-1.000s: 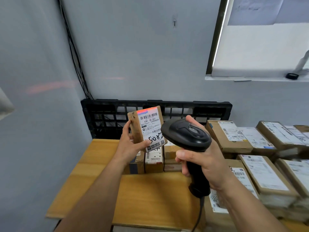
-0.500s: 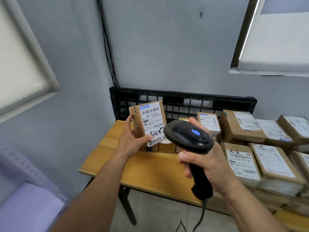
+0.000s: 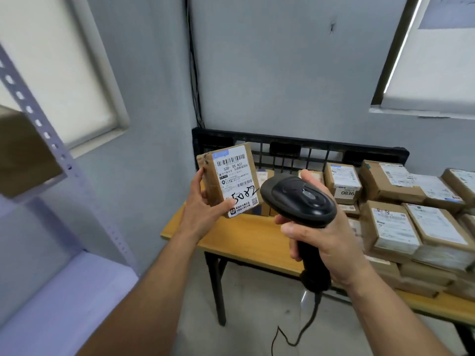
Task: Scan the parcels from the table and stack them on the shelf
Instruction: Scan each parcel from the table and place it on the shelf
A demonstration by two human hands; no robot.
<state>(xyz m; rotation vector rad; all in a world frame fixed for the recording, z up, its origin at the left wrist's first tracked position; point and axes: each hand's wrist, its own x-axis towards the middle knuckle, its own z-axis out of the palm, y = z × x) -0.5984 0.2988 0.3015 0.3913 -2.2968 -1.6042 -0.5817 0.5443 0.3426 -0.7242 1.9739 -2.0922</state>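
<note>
Left hand [image 3: 205, 214]: wrapped round the parcel [image 3: 231, 181], holding it up over the desk [image 3: 244, 235] corner.
Right hand [image 3: 326, 240]: clamped on the scanner [image 3: 298, 199] grip, just right of that parcel.
Shelf [image 3: 64, 291]: off left of the left hand.

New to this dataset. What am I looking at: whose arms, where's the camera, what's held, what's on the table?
No robot here: these are a person's two bare hands, filmed by one wide-angle camera worn on the head, looking forward and down. The left hand holds a small cardboard parcel, label facing the camera. The right hand grips a black corded barcode scanner by its handle. Behind them a wooden table carries many labelled parcels. The metal shelf stands on the left.
</note>
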